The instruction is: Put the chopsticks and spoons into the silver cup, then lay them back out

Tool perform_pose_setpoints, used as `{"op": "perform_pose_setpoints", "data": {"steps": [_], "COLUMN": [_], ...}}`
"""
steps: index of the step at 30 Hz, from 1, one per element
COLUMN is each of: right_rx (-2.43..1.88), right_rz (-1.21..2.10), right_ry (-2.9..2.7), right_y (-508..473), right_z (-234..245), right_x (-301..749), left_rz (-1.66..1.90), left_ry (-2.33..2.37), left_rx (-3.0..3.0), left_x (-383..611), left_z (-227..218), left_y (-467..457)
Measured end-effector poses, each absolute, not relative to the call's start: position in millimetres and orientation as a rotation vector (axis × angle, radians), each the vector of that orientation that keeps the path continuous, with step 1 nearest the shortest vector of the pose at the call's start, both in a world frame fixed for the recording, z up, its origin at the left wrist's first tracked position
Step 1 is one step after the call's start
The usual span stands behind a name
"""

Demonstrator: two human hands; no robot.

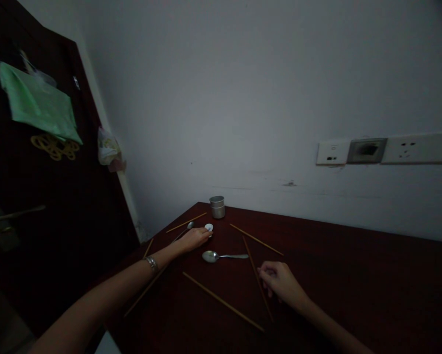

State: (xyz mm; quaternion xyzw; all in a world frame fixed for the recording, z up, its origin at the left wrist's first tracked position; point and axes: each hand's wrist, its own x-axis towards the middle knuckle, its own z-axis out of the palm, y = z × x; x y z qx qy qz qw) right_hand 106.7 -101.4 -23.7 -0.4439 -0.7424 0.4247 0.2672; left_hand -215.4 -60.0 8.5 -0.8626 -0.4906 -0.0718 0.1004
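My left hand (194, 240) reaches forward over the dark wooden table (354, 275), its fingers pinched on a small white spoon (208, 227). A second metal spoon (187, 228) lies just behind that hand. My right hand (279, 281) rests on the table with curled fingers, touching a wooden chopstick (257, 278). Between both hands lies a metal spoon (221, 256). A small metal cup (217, 206) stands upright near the wall. Several more chopsticks lie scattered, one (223, 302) in front, another (256, 239) farther back.
A white wall stands behind the table, with sockets (387, 150) at the right. At the left is a dark door (40, 206) with a handle (17, 213), a green bag (36, 101) and a small plastic bag (108, 150) hanging.
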Motion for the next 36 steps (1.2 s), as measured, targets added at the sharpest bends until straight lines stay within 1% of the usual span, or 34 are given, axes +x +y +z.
{"op": "perform_pose_setpoints", "data": {"steps": [9, 16, 24, 29, 36], "right_rx": [-1.176, -1.161, -1.140, -1.170, -1.167], "right_rz": [1.117, 1.117, 1.096, 1.116, 1.064], "right_ry": [-1.999, -2.000, -2.022, -2.018, -2.023], "right_y": [-100.6, -101.9, -102.4, -101.7, -101.6], "right_z": [-27.3, -25.5, -24.5, -25.0, -26.2], "right_x": [106.7, 106.9, 108.3, 107.7, 107.3], "left_rz": [-0.180, -0.183, -0.360, -0.284, -0.251], "left_ry": [-1.402, -1.520, -1.632, -1.615, -1.688], "left_rx": [-2.624, -2.590, -2.603, -2.532, -2.455], "left_x": [-200.7, -206.4, -224.1, -234.5, -234.2], "left_z": [8.3, 8.6, 1.2, -4.7, 0.6], "left_y": [-55.2, -59.9, -58.6, -50.1, -45.6]}}
